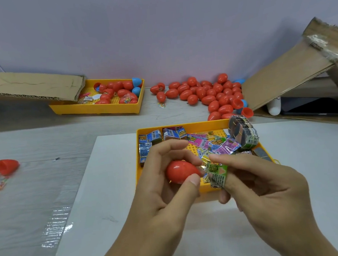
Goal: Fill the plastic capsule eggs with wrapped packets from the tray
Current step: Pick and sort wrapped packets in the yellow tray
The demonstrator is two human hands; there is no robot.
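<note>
1. Your left hand (164,187) is curled around a red plastic capsule egg half (180,171); the thumb presses it from below and the fingers close over it from above, with its open side turned to the right.
2. Your right hand (262,185) pinches a green wrapped packet (216,173) between the thumb and the fingers, and the packet touches the mouth of the egg half. I cannot tell how deep it is inside, because the fingers cover this place.
3. Both hands are above the near edge of the yellow perforated plastic tray (184,126), which stands on a white board (113,200). In the tray lie blue, pink and green packets, and a bundle of dark packets (242,134) leans at its far right corner.
4. Behind the tray, a heap of closed red eggs (205,94) lies on the grey table, with some open red and blue halves near it.
5. Far left, a second yellow tray (97,108) holds more eggs and is partly covered by a flat piece of cardboard (33,86).
6. At the right stands an open cardboard box (291,71).
7. At the left edge, some red halves (7,166) lie on a transparent plastic sheet.
</note>
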